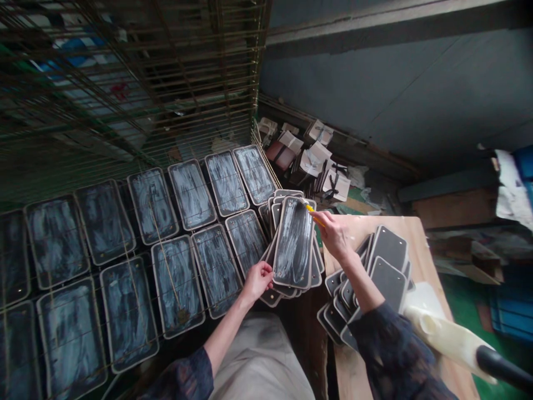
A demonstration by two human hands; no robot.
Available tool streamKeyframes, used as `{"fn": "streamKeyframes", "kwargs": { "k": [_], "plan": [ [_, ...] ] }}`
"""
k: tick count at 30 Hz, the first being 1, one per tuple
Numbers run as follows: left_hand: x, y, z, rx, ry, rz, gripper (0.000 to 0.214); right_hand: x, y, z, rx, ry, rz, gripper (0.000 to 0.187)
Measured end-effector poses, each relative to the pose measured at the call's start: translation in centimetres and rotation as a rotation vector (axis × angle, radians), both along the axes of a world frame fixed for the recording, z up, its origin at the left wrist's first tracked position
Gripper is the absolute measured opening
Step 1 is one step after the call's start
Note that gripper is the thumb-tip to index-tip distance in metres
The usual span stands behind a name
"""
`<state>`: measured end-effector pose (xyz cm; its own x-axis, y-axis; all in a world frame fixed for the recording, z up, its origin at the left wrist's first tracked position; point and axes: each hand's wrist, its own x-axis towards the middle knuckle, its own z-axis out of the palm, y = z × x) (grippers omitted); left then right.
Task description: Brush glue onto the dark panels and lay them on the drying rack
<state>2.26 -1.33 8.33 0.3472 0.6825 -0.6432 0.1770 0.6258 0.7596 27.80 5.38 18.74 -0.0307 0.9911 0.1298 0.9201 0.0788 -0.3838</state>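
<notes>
My left hand (257, 280) grips the lower left edge of a fanned stack of dark rectangular panels (293, 244) with pale rims. The top panel is streaked with whitish paste. My right hand (335, 233) is closed on a brush with a yellow handle (313, 214), whose tip rests at the top panel's upper right corner. Both forearms wear dark lace sleeves.
Several coated panels (179, 244) lie in rows on a wire rack (125, 111) at left. A pile of uncoated dark panels (375, 272) sits on a wooden table (420, 244) at right, beside a cream plastic jug (441, 328). Bundled cards (316, 161) litter the floor behind.
</notes>
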Motion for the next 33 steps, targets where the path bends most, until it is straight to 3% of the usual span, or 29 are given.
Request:
{"fn": "streamKeyframes", "kwargs": {
  "k": [5,9,11,13,16,19,22,27,33],
  "plan": [
    [-0.1,-0.3,-0.7,0.020,0.006,0.010,0.012,-1.1,-2.2,0.2,-0.129,-0.130,0.108,0.025],
    [-0.2,-0.2,-0.6,-0.002,-0.017,0.011,0.015,-2.3,-6.0,3.2,-0.382,-0.009,0.222,0.022],
    [-0.2,-0.2,-0.4,-0.011,-0.017,0.014,0.016,-2.5,-6.5,4.5,-0.441,0.089,0.220,0.020],
    [-0.3,-0.1,-0.3,-0.008,-0.013,0.011,0.016,-2.3,-5.7,4.8,-0.377,0.142,0.161,0.020],
    [-0.3,-0.1,-0.4,-0.006,-0.004,0.007,0.015,-1.5,-3.5,3.6,-0.200,0.068,0.037,0.022],
    [-0.4,-0.1,-0.6,-0.018,0.004,0.016,0.015,-1.6,-3.6,2.1,-0.195,-0.089,0.042,0.024],
    [-0.4,0.0,-0.5,-0.022,0.012,0.017,0.013,-2.9,-7.1,1.8,-0.267,-0.163,0.094,0.026],
    [-0.3,0.0,0.1,-0.030,0.013,0.018,0.010,-6.2,-14.1,3.2,-0.334,-0.118,0.091,0.032],
    [-0.2,-0.1,0.1,-0.040,0.007,0.009,0.010,-11.1,-17.0,3.1,-0.390,0.159,-0.037,0.027]
  ]
}}
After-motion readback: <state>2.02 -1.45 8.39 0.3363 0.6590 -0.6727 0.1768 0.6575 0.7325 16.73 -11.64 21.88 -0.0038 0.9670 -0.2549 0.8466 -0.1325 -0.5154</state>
